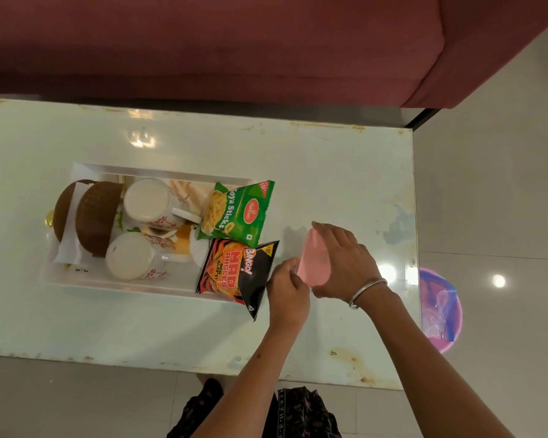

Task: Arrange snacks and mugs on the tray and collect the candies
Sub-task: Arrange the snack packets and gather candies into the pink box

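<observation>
Hands: right hand (345, 260) curls over the tilted pink bowl (314, 263); left hand (288, 289) pinches at its near rim, candies unseen
Risk: smooth plastic could slip on the glossy tabletop (329, 172); my left wrist may nudge the Bingo packet (238, 273) overhanging the tray (146, 287)
Tray: white, rectangular; two ceramic mugs (146, 200), crinkly green packet (238, 210)

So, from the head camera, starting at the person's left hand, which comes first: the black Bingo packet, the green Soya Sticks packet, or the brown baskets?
From the left hand:
1. Black Bingo packet, right beside the hand, on the tray's near right corner.
2. Green Soya Sticks packet, just behind the Bingo packet, at the tray's far right corner.
3. Brown baskets, at the tray's left end.
</observation>
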`<state>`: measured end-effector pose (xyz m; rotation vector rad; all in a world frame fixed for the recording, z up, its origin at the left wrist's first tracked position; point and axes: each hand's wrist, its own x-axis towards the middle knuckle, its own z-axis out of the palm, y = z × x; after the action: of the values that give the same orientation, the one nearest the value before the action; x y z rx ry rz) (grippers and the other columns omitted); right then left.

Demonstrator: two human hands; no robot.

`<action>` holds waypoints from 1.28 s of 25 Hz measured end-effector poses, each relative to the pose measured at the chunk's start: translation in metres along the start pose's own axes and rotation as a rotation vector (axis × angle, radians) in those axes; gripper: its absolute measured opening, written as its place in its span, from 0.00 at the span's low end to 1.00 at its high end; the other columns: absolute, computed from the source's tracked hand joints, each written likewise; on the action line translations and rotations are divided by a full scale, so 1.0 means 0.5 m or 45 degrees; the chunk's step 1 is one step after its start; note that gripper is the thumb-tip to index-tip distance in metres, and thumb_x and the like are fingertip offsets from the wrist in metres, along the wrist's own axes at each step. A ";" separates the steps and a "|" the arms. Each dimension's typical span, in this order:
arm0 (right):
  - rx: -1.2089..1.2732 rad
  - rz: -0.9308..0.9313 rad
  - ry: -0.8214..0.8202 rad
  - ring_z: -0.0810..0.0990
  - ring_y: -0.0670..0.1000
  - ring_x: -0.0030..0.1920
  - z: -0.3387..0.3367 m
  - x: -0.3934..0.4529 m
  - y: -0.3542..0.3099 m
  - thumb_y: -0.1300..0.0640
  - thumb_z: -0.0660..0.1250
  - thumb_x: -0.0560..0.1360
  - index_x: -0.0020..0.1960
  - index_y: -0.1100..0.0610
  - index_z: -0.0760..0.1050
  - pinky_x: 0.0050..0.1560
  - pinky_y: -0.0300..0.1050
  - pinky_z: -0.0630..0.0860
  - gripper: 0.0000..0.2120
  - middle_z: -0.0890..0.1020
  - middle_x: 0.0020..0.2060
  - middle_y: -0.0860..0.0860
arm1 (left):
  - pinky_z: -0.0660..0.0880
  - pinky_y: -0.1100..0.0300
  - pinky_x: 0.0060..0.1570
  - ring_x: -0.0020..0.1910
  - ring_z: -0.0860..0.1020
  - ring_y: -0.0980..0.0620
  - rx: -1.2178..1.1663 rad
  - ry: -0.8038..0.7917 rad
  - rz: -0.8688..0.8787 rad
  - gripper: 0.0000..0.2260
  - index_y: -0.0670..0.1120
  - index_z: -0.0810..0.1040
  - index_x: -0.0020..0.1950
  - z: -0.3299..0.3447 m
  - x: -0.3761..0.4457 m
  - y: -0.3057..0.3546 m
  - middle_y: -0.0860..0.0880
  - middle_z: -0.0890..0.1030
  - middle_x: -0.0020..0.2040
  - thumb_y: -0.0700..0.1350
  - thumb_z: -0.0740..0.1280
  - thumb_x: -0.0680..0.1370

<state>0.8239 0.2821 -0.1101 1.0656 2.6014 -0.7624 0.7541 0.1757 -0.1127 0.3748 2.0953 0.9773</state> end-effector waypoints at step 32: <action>0.034 0.516 -0.338 0.76 0.64 0.59 0.025 -0.043 -0.050 0.63 0.78 0.61 0.76 0.50 0.39 0.52 0.54 0.76 0.59 0.44 0.77 0.58 | 0.75 0.51 0.50 0.52 0.79 0.42 0.884 -0.520 0.017 0.41 0.57 0.41 0.75 -0.029 0.025 0.049 0.39 0.78 0.55 0.42 0.68 0.74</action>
<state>0.8218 0.2475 -0.1028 1.3389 2.0699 -0.7774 0.7336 0.1913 -0.0954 0.8549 1.9849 0.1184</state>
